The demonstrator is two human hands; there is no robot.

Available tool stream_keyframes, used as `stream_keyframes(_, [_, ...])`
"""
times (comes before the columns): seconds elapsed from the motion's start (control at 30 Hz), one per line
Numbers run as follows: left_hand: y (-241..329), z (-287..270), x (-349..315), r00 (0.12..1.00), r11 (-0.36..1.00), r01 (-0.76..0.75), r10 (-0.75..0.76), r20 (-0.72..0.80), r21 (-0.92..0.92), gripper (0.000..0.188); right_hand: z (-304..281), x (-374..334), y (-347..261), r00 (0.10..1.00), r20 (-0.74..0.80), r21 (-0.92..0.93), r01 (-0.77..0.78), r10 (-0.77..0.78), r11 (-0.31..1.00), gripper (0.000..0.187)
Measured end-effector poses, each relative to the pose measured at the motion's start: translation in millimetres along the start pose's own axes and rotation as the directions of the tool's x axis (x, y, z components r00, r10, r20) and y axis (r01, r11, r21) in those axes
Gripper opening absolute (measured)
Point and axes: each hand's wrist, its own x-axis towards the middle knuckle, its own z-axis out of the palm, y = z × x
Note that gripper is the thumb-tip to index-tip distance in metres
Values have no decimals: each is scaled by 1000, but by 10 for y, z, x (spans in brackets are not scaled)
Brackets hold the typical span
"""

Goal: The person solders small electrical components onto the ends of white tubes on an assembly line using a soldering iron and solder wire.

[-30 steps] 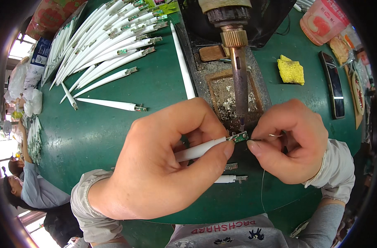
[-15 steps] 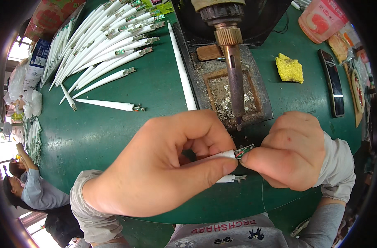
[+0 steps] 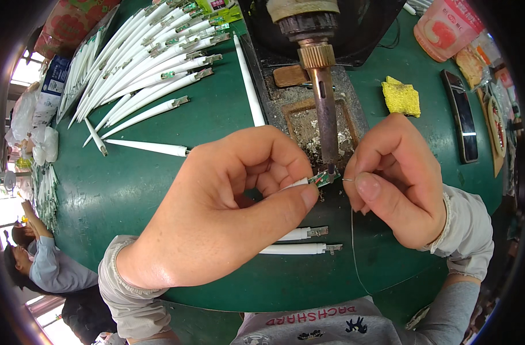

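Note:
Between thumb and fingers, my left hand (image 3: 228, 207) pinches a slim white tapered tube; most of it is hidden by the hand. A small green circuit board (image 3: 322, 179) sticks out of its end, right under the tip of the fixed soldering iron (image 3: 327, 121). My right hand (image 3: 397, 178) is closed in a pinch on a thin solder wire (image 3: 352, 230). The wire's short end points at the board and its tail hangs down toward the table edge. Below my left hand lie two more white tubes (image 3: 300, 248) with metal-tipped ends.
A large pile of white tubes (image 3: 141, 52) with green boards lies at the far left. Under the iron stands a dark tray (image 3: 363, 123) with solder scraps. To the right are a yellow sponge (image 3: 401, 98), a phone (image 3: 462, 118) and a pink cup (image 3: 446, 29). Another person (image 3: 49, 264) sits at left.
Both hands have moved up and away from me, bringing the board under the iron tip. My right hand has drawn back from the board, and the solder wire now shows in its fingers.

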Motion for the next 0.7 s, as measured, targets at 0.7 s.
stream_keyframes(0.7, [51,6,-8,1000,999,-6,6,-7,-51,15,25,56,-49,998,34,-61,62,-60,996,18])
